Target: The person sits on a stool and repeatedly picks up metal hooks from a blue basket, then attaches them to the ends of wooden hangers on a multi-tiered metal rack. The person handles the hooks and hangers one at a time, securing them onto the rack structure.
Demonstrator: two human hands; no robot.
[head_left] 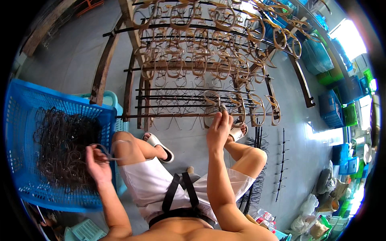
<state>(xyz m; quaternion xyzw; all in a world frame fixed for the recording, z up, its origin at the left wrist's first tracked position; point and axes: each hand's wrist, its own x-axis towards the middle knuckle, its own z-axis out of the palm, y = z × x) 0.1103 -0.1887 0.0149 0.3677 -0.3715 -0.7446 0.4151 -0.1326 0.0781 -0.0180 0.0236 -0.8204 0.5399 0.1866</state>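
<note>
My left hand (pixel 98 164) is closed on a pale, see-through eyeglass frame (pixel 128 149), blurred, beside my knee. Below and left of that hand, a heap of tangled thin dark frames (pixel 64 148) fills much of a blue plastic basket (pixel 20 120). My right hand (pixel 220 128) reaches forward to the lowest rod of a wooden rack (pixel 132 92). Its thumb and fingers pinch the edge of a tan eyeglass frame (pixel 211 98) at that rod. More tan frames (pixel 257 108) hang just to the right of it.
Several rows of eyeglass frames (pixel 185 20) hang from black rods on the rack above. Spiky black rods (pixel 282 164) lie on the floor at right. Blue crates (pixel 331 106), plastic bags (pixel 309 205) and bottles (pixel 265 217) stand along the right side.
</note>
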